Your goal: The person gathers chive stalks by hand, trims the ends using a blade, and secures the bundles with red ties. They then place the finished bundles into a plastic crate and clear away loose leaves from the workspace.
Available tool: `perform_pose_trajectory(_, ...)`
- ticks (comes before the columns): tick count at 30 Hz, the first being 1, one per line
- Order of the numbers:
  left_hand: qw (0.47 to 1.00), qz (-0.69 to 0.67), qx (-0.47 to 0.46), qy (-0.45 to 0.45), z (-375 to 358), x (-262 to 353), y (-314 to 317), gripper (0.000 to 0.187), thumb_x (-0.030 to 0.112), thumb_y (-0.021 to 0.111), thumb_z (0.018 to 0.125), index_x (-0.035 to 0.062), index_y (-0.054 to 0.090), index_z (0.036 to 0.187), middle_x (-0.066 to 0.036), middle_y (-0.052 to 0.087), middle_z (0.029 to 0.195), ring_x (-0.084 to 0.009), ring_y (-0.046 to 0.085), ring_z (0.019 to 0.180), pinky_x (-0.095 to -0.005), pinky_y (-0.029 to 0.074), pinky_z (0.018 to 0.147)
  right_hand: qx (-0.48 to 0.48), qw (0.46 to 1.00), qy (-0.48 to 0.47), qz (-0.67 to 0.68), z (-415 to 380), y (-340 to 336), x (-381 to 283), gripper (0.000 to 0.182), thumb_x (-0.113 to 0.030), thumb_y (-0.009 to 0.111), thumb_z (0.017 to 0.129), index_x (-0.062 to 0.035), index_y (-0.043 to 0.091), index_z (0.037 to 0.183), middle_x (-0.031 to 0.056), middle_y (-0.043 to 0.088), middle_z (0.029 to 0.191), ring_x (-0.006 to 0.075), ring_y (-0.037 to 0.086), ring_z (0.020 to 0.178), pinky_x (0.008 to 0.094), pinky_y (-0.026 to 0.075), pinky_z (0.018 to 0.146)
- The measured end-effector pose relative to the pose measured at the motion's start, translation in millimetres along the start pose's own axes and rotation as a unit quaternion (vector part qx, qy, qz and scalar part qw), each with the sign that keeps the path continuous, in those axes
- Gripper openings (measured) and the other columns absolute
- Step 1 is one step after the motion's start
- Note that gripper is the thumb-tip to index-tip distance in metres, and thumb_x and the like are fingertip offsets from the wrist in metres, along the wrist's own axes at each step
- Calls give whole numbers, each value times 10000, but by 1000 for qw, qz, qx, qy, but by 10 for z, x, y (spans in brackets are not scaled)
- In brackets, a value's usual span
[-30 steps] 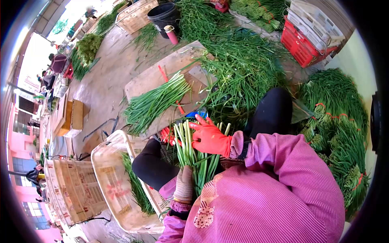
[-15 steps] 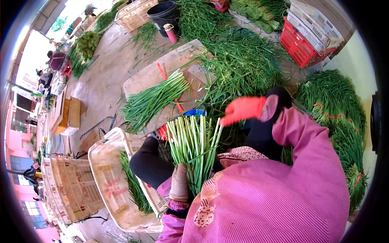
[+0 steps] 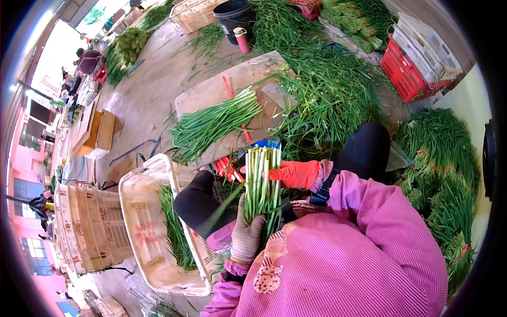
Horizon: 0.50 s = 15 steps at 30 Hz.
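A bunch of garlic chives [image 3: 261, 179] stands upright in front of my lap, pale cut ends at the top. My left hand [image 3: 246, 232], in a greyish knit glove, is closed round its lower, leafy part. My right hand [image 3: 296, 173], in an orange-red glove, reaches from the right and grips the upper stalks; part of its fingers is hidden behind them. A loose leaf sticks out to the left of the bunch. Beyond, on a wooden board [image 3: 211, 98], lies another pile of chives [image 3: 222, 121] over an orange-red strip [image 3: 228, 87]. More red strips [image 3: 227, 169] are beside my knee.
At left stands a white plastic crate [image 3: 142, 232] with chives inside, near stacked crates [image 3: 92, 227]. A large loose heap of chives [image 3: 332, 90] lies ahead. Tied bundles [image 3: 438, 164] line the right side. Farther off are a black bucket [image 3: 235, 18], pink bottle [image 3: 242, 41] and red crate [image 3: 404, 71].
My right hand has come down and left from beside the stalks to grip them. The fanned bunch is now narrower and more even. The view has shifted slightly.
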<state>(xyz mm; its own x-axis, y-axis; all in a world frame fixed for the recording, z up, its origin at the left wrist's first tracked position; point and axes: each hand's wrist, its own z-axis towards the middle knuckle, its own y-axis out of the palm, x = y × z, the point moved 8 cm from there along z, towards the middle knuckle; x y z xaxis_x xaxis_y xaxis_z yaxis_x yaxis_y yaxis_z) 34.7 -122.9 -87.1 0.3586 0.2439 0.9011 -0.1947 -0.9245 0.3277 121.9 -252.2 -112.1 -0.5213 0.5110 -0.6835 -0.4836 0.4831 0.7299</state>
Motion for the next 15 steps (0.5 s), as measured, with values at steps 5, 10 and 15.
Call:
perform_pose_trajectory(5, 989, -129, 2, -77, 48, -101, -118, 339, 125, 513, 985, 68, 468, 1316, -68, 603, 1176, -165, 593, 1028, -319, 499, 904, 29, 999, 21, -25, -25, 133, -105, 567, -314, 700, 885, -62, 500, 1352, 73, 583, 1294, 198, 580, 1151, 354, 460, 990)
perform_pose_trajectory(10, 997, -9, -35, -75, 95, -266, -233, 317, 126, 513, 993, 67, 484, 1303, -53, 604, 1170, -136, 588, 1008, -296, 496, 887, 23, 987, -35, -154, 219, 175, -271, 656, -449, 730, 834, -41, 523, 1304, 82, 594, 1236, 193, 528, 1201, 341, 412, 1034)
perform_pose_trajectory(15, 997, -12, -36, -73, 95, -351, -312, 259, 105, 506, 997, 63, 518, 1252, -42, 611, 1147, -120, 584, 994, -277, 486, 891, 78, 995, 17, -60, 324, 250, -180, 583, -343, 712, 865, 6, 505, 1284, 143, 640, 1144, 227, 649, 1017, 353, 514, 913)
